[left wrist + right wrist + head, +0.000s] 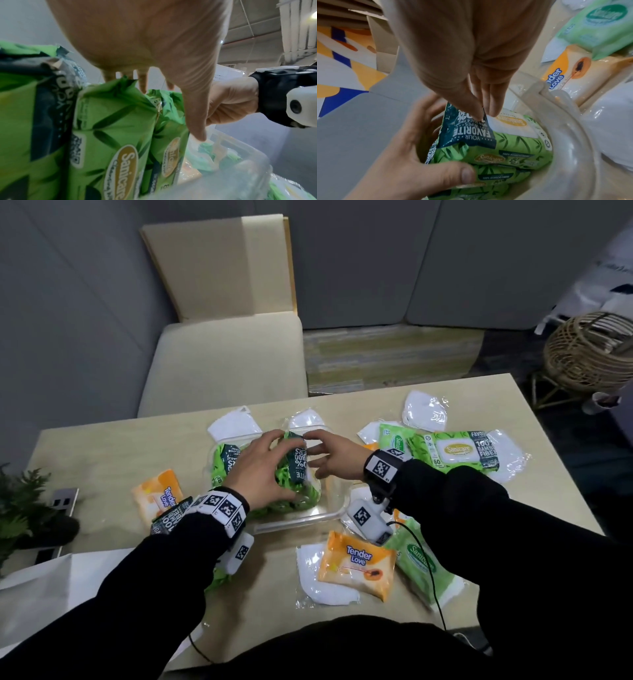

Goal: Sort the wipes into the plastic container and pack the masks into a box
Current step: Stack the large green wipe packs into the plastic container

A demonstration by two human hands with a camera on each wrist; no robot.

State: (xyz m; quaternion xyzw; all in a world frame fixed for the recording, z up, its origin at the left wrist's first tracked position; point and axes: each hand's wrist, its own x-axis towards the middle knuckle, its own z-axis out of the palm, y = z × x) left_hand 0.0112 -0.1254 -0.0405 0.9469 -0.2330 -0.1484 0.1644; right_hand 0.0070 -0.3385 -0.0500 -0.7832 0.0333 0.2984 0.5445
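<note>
Nearest the camera, black sleeves (513, 559) are seen reaching over a beige table (274, 604) toward mid-table. A beige chair (222, 361) is tucked at the far edge, a wicker basket (589, 354) stands far right on the floor, and a plant (20, 508) sits at the near left.

A clear plastic container (329, 513) is placed mid-table, with green Sanicare wipe packs (496, 151) stood on edge inside it. The left hand (262, 465) is curled around the near pack in the container, thumb on one face, fingers on the other side. The right hand (330, 455) pinches the dark top seal of that same pack between thumb and fingertips (494, 108), as shown in the right wrist view.

Another green Sanicare pack (455, 451) lies flat at the far right, outside the container. A paler green pack (424, 566) lies near right, touching an orange Tender Love pack (356, 565). A second orange pack (159, 496) lies left of the container.

Bagged white masks are scattered on the table: one (424, 410) at the far right, one (234, 424) just beyond the container, one (322, 580) partly under the near orange pack. A white box flap (51, 580) is visible at the near left; whether any masks are in it cannot be told.
</note>
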